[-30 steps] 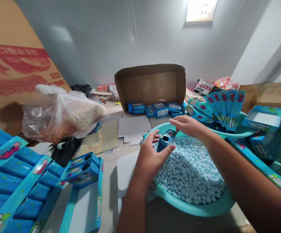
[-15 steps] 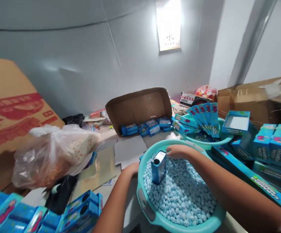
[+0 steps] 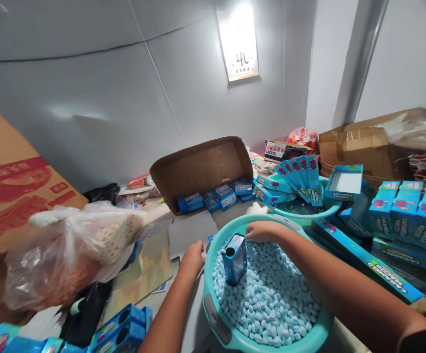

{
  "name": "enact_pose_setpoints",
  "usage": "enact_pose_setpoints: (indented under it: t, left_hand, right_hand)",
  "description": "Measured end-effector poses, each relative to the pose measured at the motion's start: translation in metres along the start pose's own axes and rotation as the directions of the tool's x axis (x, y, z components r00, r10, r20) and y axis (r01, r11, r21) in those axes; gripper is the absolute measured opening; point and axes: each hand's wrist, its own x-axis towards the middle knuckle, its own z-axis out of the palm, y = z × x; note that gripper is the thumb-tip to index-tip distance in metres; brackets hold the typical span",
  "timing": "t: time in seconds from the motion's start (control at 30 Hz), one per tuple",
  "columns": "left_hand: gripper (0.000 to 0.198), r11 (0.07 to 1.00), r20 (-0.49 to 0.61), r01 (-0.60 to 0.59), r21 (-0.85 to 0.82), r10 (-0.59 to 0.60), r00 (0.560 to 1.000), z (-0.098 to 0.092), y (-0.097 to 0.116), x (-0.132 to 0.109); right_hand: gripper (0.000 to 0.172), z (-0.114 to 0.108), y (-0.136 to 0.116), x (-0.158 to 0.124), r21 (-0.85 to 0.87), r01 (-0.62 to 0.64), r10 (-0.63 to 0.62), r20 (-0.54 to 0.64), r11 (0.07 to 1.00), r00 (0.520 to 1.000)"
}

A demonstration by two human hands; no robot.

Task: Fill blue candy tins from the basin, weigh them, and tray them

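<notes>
A turquoise basin [image 3: 210, 299] holds a heap of pale blue candies [image 3: 272, 294]. In the heap an open blue box [image 3: 234, 260] stands upright, a round dark hole at its top. My right hand [image 3: 262, 230] reaches over the far rim side, close behind the box. Its fingers curl down at the candies, and the tips are hidden. Outside the basin, my left hand [image 3: 194, 257] hangs just left of the rim with fingers bent inward. Whatever it may hold is hidden. A small blue box corner [image 3: 211, 238] peeks out between that hand and the rim.
Behind is a tipped brown carton [image 3: 198, 169] with blue boxes [image 3: 226, 196] before it. A second basin [image 3: 301, 215] with printed boxes stands back right. More boxes line the right [image 3: 404, 211] and lower left [image 3: 120, 328]. A clear plastic bag [image 3: 66, 260] sits left.
The view has turned a little to the right. My left hand has come out from behind the basin rim and its bent fingers now show. My right hand stays by the upright box.
</notes>
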Motion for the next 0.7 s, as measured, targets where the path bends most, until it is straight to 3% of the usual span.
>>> enact_pose_setpoints:
  t: [0.13,0.23,0.37,0.43,0.53,0.6,0.7]
  left_hand:
    - [0.033,0.998,0.015,-0.043,-0.041,0.044,0.999,0.003,-0.015,-0.002]
    - [0.029,0.994,-0.003,-0.070,-0.087,0.070,0.998,0.000,-0.015,-0.002]
    - [0.019,0.982,-0.117,-0.091,-0.167,0.071,0.991,-0.029,-0.005,-0.016]
    - [0.024,0.970,-0.222,-0.115,-0.215,0.066,0.973,-0.051,0.001,-0.037]
    - [0.046,0.942,-0.344,-0.142,-0.303,0.031,0.938,-0.073,0.015,-0.084]
    - [0.049,0.870,-0.470,-0.180,-0.459,-0.066,0.880,-0.075,0.031,-0.113]
    - [0.040,0.845,-0.470,-0.233,-0.482,-0.025,0.882,-0.067,0.064,-0.135]
  right_hand:
    - [0.030,0.002,0.003,0.006,-0.019,0.001,0.000,0.032,1.000,0.999]
    - [0.031,0.002,0.003,0.006,-0.025,0.005,-0.003,0.043,1.000,0.999]
    - [0.031,-0.002,-0.001,0.000,-0.024,0.008,-0.007,0.040,1.000,0.999]
    - [0.029,-0.004,-0.003,-0.002,-0.018,0.006,-0.005,0.028,1.000,1.000]
    - [0.029,-0.003,-0.003,-0.003,-0.002,-0.023,0.023,0.036,1.000,0.999]
    - [0.030,0.001,-0.002,-0.003,0.011,-0.070,0.069,0.070,0.997,0.995]
    - [0.024,0.007,0.001,-0.002,0.019,-0.138,0.135,0.124,0.990,0.983]
